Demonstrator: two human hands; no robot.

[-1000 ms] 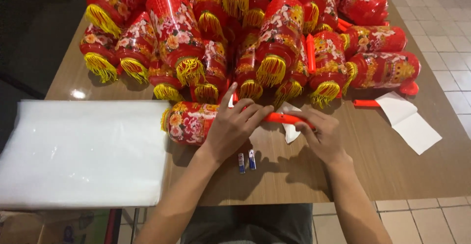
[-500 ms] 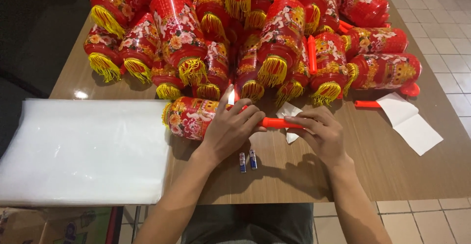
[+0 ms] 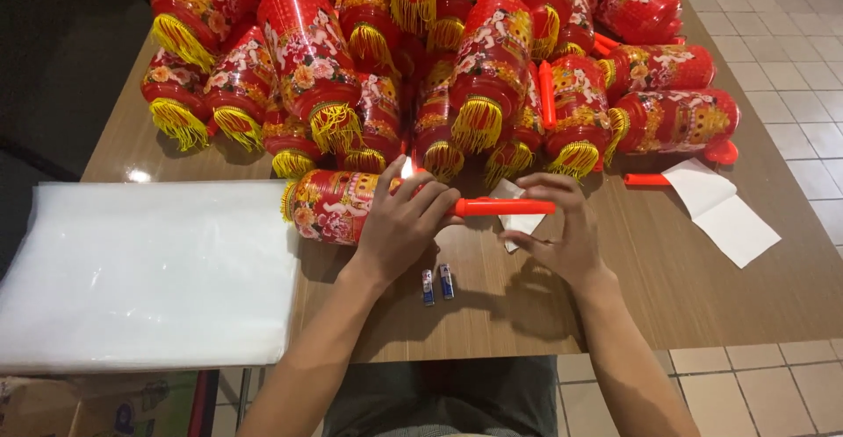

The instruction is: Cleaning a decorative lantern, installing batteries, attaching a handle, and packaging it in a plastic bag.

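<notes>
Head view, looking down on a brown wooden table (image 3: 685,305): the left hand (image 3: 399,226) is wrapped over a red floral lantern (image 3: 329,207) lying on its side at the near edge of the heap, fingers curled around its end. The right hand (image 3: 562,231) pinches the lantern's orange handle stick (image 3: 505,207) with its fingertips, above a folded white paper (image 3: 518,222). Two small batteries (image 3: 436,284) lie just below the hands. A stack of clear plastic bags (image 3: 149,270) lies to the left, and the pile of red lanterns (image 3: 439,59) sits behind.
</notes>
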